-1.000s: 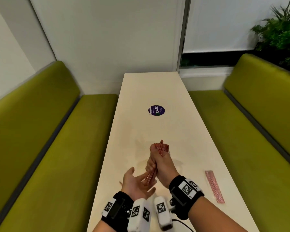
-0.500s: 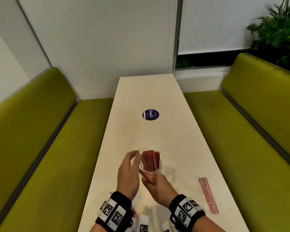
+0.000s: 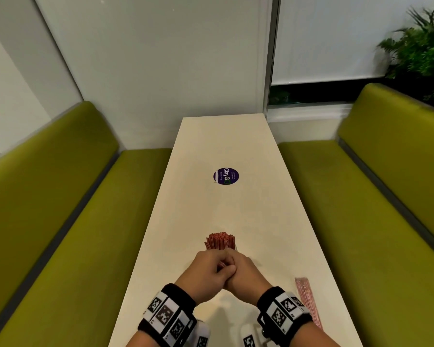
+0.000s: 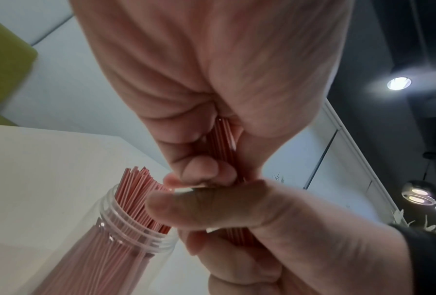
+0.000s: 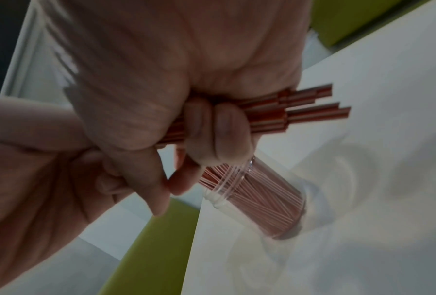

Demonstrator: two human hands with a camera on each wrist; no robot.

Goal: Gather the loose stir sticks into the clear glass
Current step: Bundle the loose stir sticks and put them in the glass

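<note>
- Head view: a long pale table [image 3: 236, 146] runs away from the person between two green benches [image 3: 60, 209], its far end against a white wall under a blinded window, a plant [image 3: 421, 53] at the upper right
- A round purple sticker [image 3: 226, 177] lies mid-table; the stretch between it and the hands is bare, and so is the strip along the left edge
- The glass [image 3: 236, 248] stands just past the hands, well in from both long edges, with red sticks [image 3: 220, 240] fanning out of its top
- A flat pink packet [image 3: 308, 301] lies close to the right edge, beside the right wrist
- The left hand [image 3: 208, 274] and right hand [image 3: 246, 276] meet knuckle to knuckle above the near part of the table, both fisted, a little red showing between them; each wrist wears a black band with printed markers
- Left wrist view: the left hand [image 4: 212, 83] is curled round a bundle [image 4: 223, 139] of red sticks, which runs down between its fingers; the right hand [image 4: 275, 229] comes in from below, thumb laid across, fingers wrapped on the same bundle
- The glass [image 4: 126, 225] stands upright on the table just left of the hands, ridged at its rim and packed with sticks [image 4: 136, 189]
- Right wrist view: the right hand [image 5: 174, 69] grips the bundle [image 5: 300, 107], whose ends jut out past its fingers; the left hand [image 5: 48, 179] closes on the other end
- The glass [image 5: 262, 191] is just beneath the fingers, near the table's corner edge, with bench green beyond
</note>
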